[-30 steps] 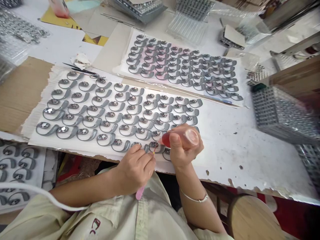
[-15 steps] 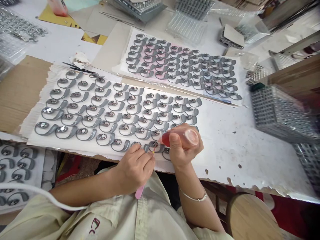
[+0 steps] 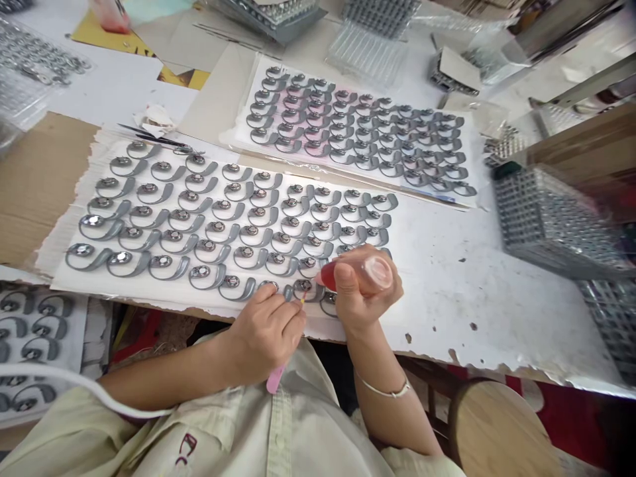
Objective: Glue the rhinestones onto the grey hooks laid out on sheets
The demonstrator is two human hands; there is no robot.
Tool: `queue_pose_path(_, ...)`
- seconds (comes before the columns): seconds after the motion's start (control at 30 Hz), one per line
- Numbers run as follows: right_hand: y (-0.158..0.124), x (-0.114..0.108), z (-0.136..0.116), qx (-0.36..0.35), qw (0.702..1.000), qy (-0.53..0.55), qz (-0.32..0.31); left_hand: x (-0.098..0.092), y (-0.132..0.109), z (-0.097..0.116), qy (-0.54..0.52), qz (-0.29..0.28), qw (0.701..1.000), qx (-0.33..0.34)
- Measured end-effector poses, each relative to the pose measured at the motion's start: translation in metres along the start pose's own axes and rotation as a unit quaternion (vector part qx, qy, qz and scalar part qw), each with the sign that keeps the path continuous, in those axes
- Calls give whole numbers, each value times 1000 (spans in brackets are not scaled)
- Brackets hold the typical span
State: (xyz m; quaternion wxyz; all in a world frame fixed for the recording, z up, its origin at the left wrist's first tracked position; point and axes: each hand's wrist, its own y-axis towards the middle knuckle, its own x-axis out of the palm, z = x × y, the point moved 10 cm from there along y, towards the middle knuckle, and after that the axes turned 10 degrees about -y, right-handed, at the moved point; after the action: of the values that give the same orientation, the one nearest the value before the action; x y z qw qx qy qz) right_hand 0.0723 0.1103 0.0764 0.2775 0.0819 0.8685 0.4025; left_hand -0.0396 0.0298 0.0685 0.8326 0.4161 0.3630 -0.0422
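My left hand is closed around a thin pink-handled tool. The yellow and reddish tip of that tool meets a grey curved band with a round jewelled top, near the front edge of a white sheet. In my right hand is a squeeze bottle of red liquid, tilted so its nozzle points left, close beside the same jewelled top. Whether the nozzle touches it, I cannot tell. Rows of similar bands cover the sheet, and my hands hide a few of them.
Behind lies a second sheet of bands. Black tweezers and crumpled white paper are at the first sheet's far left corner. Stacked silvery trays stand on the right. A wooden stool is at lower right, a white cable at lower left.
The whole view has shifted slightly, so everything sits a little further left. Both hands keep their grips and stay at the same band.
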Motion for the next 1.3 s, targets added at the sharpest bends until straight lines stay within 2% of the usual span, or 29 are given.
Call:
queue_pose_path(0.37, 2, -4, -3, -8, 1000, -10, 13, -1, 0, -1, -14, 5, 1000, 1)
queue_pose_path(1.3, 2, -3, -8, -1, 1000, 13, -21, -1, -4, -11, -74, -15, 997, -14)
